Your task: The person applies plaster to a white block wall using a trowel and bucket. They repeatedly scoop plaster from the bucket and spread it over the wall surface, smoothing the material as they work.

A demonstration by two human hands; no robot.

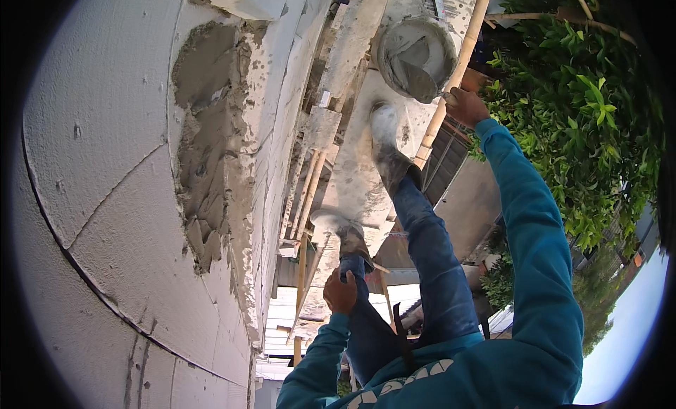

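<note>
My right hand (pixel 466 106) grips the handle of a trowel (pixel 419 79). Its grey-coated blade lies in a round bucket (pixel 381 55) that holds wet grey mortar (pixel 421 48). My left hand (pixel 341 293) is beside my left knee, its fingers curled; whatever they may hold is hidden. To the left, a band of wet mortar (pixel 211 148) is spread thick and uneven along the top of a white block wall (pixel 105 162).
My boots stand on a mortar-stained board platform (pixel 359 162). Bamboo poles (pixel 461 57) edge it on the right, and narrow planks (pixel 352 39) lie along the wall side. A white block (pixel 246 1) sits at the wall's far end. Leafy branches (pixel 591 106) hang at right.
</note>
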